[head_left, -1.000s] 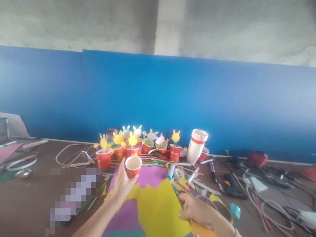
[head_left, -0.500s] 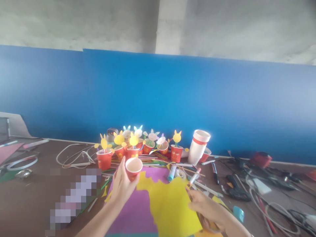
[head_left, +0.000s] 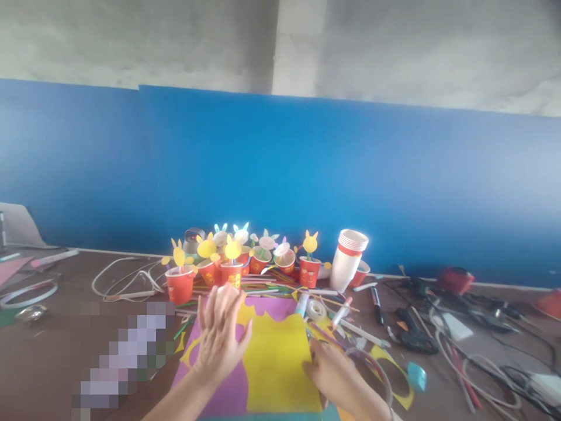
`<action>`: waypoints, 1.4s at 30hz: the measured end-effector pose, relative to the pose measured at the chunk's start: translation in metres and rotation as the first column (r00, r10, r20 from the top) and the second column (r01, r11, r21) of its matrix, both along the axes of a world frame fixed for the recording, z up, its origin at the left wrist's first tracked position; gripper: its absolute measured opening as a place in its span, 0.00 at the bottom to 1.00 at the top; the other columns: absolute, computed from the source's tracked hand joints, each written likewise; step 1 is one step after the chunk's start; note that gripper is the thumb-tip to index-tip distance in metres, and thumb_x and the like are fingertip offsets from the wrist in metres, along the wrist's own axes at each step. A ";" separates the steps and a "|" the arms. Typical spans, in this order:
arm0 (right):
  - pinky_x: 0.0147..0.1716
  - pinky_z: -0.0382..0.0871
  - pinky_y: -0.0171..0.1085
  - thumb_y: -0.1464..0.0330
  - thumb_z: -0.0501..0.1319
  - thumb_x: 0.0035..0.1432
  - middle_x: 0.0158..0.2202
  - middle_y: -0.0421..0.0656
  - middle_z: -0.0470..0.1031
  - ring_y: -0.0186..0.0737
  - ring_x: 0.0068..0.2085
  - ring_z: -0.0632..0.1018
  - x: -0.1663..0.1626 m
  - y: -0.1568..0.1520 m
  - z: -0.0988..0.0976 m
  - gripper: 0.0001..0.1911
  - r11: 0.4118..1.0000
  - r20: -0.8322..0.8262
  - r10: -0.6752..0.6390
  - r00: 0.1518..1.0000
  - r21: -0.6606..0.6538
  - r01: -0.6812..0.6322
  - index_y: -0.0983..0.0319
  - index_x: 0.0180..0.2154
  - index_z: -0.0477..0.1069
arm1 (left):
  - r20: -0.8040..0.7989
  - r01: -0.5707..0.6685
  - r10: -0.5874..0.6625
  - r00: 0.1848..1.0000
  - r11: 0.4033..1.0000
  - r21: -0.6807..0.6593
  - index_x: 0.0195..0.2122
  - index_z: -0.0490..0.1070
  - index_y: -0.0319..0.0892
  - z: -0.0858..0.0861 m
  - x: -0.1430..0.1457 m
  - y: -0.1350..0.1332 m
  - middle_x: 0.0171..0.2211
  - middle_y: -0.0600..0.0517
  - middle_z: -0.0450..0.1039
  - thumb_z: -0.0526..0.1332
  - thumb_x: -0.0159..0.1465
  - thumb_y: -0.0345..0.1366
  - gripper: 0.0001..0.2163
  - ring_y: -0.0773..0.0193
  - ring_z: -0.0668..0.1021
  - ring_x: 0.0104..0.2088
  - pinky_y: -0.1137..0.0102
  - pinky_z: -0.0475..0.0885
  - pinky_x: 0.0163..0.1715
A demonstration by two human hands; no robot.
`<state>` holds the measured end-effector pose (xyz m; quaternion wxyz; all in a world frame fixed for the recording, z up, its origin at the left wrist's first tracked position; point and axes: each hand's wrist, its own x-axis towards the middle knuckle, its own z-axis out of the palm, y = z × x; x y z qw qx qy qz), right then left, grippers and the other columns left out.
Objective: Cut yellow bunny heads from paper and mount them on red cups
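Note:
My left hand [head_left: 222,332] is above the paper with its back to me, fingers stretched forward and thumb apart; no cup shows in it. Beneath it lies a purple sheet [head_left: 225,394]. A yellow paper sheet [head_left: 276,359] with a wavy cut upper edge covers part of the purple one. My right hand [head_left: 331,374] grips the yellow sheet's right edge with curled fingers. Just beyond my left fingertips stand red paper cups [head_left: 179,286], several holding yellow or pale rabbit-like paper figures [head_left: 233,248] on stems.
A stack of white paper cups [head_left: 346,266] stands at the back right. Near it are a tape roll [head_left: 316,310], a marker [head_left: 377,305] and a black glue gun [head_left: 416,333] among tangled cables [head_left: 482,374]. White cord [head_left: 131,280] lies at left. A blue panel [head_left: 280,164] rises behind.
The red cup in my left hand no longer shows, and that hand's fingers have straightened over the paper. My right hand and the yellow sheet have shifted left.

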<state>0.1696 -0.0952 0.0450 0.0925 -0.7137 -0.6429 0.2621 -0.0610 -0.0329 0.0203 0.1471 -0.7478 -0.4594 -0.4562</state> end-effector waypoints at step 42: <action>0.41 0.63 0.40 0.77 0.54 0.50 0.39 0.48 0.80 0.49 0.43 0.78 0.091 0.062 0.034 0.16 0.986 0.286 -0.084 0.954 0.160 0.039 0.59 0.36 0.78 | -0.237 0.594 -0.769 0.594 0.618 -0.515 0.49 0.67 0.53 -0.013 0.022 -0.017 0.51 0.52 0.72 0.61 0.57 0.37 0.17 0.57 0.70 0.53 0.58 0.57 0.60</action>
